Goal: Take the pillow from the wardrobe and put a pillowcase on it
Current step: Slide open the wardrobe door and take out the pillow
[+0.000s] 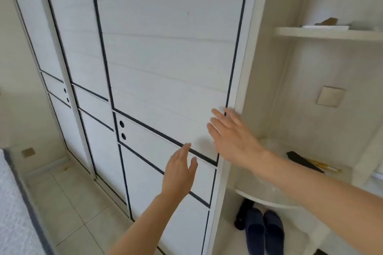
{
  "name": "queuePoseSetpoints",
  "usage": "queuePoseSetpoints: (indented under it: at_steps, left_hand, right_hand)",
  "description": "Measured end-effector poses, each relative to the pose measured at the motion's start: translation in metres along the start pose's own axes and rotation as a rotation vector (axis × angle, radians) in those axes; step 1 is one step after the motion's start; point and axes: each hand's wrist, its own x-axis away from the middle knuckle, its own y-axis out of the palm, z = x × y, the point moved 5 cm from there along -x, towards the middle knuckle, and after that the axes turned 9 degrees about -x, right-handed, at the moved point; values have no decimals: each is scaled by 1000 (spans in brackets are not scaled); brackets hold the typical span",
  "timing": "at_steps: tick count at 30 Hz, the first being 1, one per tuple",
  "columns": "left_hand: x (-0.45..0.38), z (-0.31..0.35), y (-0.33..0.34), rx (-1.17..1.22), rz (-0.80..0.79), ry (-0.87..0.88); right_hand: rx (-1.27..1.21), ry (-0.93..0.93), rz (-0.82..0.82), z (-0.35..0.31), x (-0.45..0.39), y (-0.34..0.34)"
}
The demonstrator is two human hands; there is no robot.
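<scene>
The wardrobe fills the middle of the view, its white sliding doors closed and edged with dark trim lines. The nearest door panel stands upright, its long axis running top to bottom, tilted slightly in the wide-angle view. Its right edge sits against the white frame post. No pillow or pillowcase is visible; the doors hide whatever is inside.

The right hand reaches to the door's right edge, flat, its fingers straight and slightly spread. The fingertips overlap the dark trim there; whether they touch the panel cannot be told. The left hand is raised lower on the same door, palm toward it, fingers loosely apart, holding nothing; contact is likewise unclear.

Right of the wardrobe is an open niche with a shelf and a rounded lower shelf. A pair of dark blue slippers sits on the floor beneath. Pale floor tiles lie at left.
</scene>
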Motion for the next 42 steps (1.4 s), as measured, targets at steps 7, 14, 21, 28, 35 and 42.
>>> queuePoseSetpoints:
  at_steps: [7,14,21,28,35,42]
  left_hand:
    - [-57,9,39,196,147,-107]
    - [-78,9,73,216,90,-44]
    - [-89,-1,79,152,115,-69]
    - [-113,-40,78,132,98,-127]
    - [-143,-91,70,103,106,-79]
    - [-171,-129,51,171,112,-48]
  right_hand:
    - [356,26,-160,14,-31,45]
    - [326,48,-131,8,-40,59]
    - [324,40,-114,-1,-51,61]
    - [271,-17,-34,-6,-80,60]
    - [190,-13,-5,-23,-120,64]
    - [161,26,35,-41,-167,69]
